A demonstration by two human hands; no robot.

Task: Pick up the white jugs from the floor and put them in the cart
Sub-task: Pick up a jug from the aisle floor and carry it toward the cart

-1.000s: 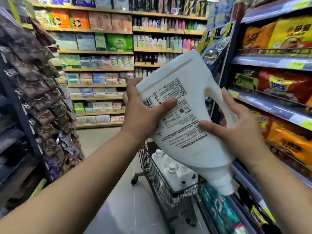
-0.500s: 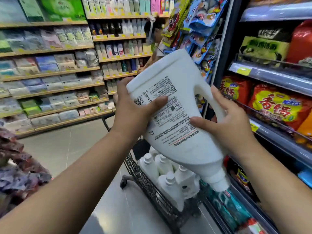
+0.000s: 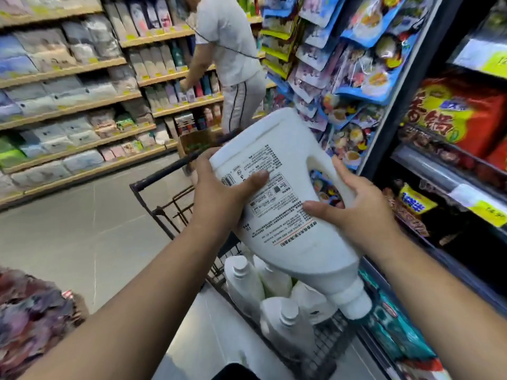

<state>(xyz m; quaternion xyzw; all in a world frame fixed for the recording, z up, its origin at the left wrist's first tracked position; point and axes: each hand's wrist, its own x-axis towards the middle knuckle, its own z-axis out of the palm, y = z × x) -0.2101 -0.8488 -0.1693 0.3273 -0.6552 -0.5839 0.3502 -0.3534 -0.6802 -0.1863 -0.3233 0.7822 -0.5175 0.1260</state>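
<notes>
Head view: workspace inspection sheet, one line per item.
Surface: grey tiled floor, glossy.
Job's things: white plastic jug with printed label, tilted with its cap end lowest, above the black wire cart; several white capped jugs already inside.
Clutter: patterned packets at lower left.
Hands: left hand grips the jug's body, thumb on label; right hand grips its handle.
Cables: nothing seen.
Surroundings: stocked shelves on both sides; person in white shirt at the far shelf.

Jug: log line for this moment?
jug: tilted cap-down over cart | left hand: grips body | right hand: grips handle | cart: holds other jugs
</notes>
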